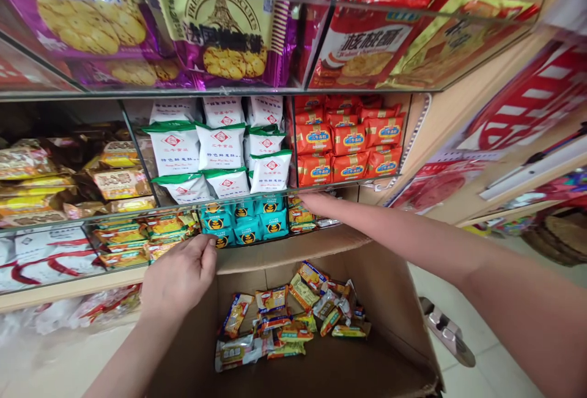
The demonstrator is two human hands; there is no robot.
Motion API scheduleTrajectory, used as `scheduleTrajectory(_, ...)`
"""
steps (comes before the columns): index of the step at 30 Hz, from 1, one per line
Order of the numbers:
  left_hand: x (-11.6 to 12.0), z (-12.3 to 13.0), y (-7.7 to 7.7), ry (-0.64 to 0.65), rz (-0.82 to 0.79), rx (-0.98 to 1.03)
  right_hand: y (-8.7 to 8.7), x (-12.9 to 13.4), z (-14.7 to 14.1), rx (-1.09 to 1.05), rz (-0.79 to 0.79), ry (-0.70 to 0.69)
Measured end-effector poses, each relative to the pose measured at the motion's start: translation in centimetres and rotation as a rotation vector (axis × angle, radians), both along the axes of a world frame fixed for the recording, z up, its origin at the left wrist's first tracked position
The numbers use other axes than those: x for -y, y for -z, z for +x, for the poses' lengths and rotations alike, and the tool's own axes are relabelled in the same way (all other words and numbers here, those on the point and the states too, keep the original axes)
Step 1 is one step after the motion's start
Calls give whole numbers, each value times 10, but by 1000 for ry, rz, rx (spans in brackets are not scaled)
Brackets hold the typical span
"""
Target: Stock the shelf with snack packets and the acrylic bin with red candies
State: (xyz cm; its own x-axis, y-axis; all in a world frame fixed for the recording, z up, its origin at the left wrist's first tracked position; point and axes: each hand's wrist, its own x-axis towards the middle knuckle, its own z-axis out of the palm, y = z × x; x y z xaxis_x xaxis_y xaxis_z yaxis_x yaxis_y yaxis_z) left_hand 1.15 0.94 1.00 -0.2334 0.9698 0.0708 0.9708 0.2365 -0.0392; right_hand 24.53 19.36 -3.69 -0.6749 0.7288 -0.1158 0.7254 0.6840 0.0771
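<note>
Yellow-orange plastic-wrapped snacks [301, 219] lie by our outstretched right hand [317, 203]; our left hand [182, 272] half-curls; we cannot tell either's grip.

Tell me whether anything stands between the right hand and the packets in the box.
The box flap does, along the shelf. The right hand is beyond it; the packets lie lower, inside. The box is open on top, so passing over the flap looks possible.

1 close head view, forward and down
</note>
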Motion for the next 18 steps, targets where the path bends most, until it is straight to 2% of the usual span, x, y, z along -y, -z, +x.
scheduleTrajectory(5, 0, -1, 0, -2, 0, 6, 1, -7, -6, 22, -29, 104)
scheduleTrajectory(10, 0, 0, -3, -2, -6, 15, -5, -8, -9, 49, -91, 153)
scheduleTrajectory(14, 1, 0, -2, 11, 5, 6, -15, -1, -10, 53, -139, 164)
scheduleTrajectory(18, 1, 0, -1, 8, 12, -9, -23, 11, -4, 27, -116, 166)
